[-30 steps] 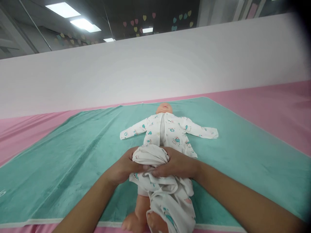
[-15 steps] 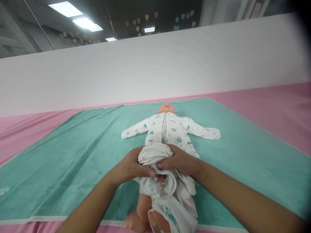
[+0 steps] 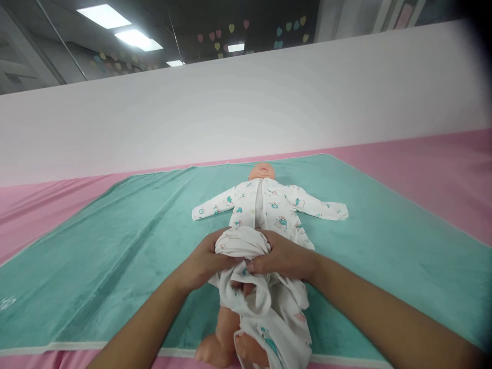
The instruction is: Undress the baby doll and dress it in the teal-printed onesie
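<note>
A baby doll [image 3: 262,171] lies on its back on a teal blanket [image 3: 115,246], head away from me, wearing a white printed top [image 3: 269,207] with sleeves spread. White printed pants [image 3: 265,312] are bunched around its waist and legs; its bare feet [image 3: 215,351] stick out at the near edge. My left hand [image 3: 202,264] grips the bunched waistband from the left. My right hand [image 3: 284,256] grips it from the right, the fingertips of both hands meeting at the middle.
The teal blanket lies on a pink surface [image 3: 430,169]. A white wall [image 3: 246,113] runs behind it. Above are ceiling lights [image 3: 119,25] and paper hearts [image 3: 246,28] on a dark panel.
Both hands have worked the bunched waistband slightly higher up the doll's body and re-gripped it; the fabric roll has shifted between the fingers. The doll stays in place.
</note>
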The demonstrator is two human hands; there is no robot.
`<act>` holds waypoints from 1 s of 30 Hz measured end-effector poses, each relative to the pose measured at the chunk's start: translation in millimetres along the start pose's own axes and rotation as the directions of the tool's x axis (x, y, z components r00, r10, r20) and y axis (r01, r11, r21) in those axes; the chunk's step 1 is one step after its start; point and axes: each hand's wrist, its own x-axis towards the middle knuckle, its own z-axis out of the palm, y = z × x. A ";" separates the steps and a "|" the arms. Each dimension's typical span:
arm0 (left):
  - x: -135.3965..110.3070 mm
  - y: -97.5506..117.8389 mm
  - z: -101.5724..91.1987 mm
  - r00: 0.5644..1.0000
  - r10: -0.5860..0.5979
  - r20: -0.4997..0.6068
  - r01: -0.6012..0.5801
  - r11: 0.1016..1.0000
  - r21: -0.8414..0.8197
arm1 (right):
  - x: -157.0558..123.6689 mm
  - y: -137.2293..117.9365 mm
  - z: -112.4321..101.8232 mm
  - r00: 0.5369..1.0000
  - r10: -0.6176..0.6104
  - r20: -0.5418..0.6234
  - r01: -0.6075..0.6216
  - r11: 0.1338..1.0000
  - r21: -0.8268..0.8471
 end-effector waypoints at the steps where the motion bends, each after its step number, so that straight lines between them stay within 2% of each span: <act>1: 0.1 -0.2 0.1 1.000 0.002 -0.005 -0.002 1.000 0.003 | -0.1 -1.2 0.2 1.000 0.007 0.009 -0.007 1.000 -0.002; 7: 0.7 -0.7 1.0 0.999 0.005 -0.048 -0.006 1.000 -0.022 | -1.8 -10.3 3.8 0.997 0.070 0.035 -0.069 0.997 -0.031; 16: 1.4 0.5 2.7 0.998 0.010 -0.057 -0.012 0.999 -0.042 | -1.5 -8.9 4.6 0.997 0.064 0.046 -0.060 0.995 -0.075; 24: 1.8 -0.5 1.9 0.998 -0.002 -0.065 -0.002 0.998 -0.057 | -1.1 -4.6 1.8 0.994 0.063 0.093 -0.063 0.998 0.005; 30: 1.4 2.0 2.5 0.999 -0.022 -0.047 0.019 0.998 -0.057 | -0.5 -3.5 1.1 0.993 0.090 0.077 -0.093 0.995 0.042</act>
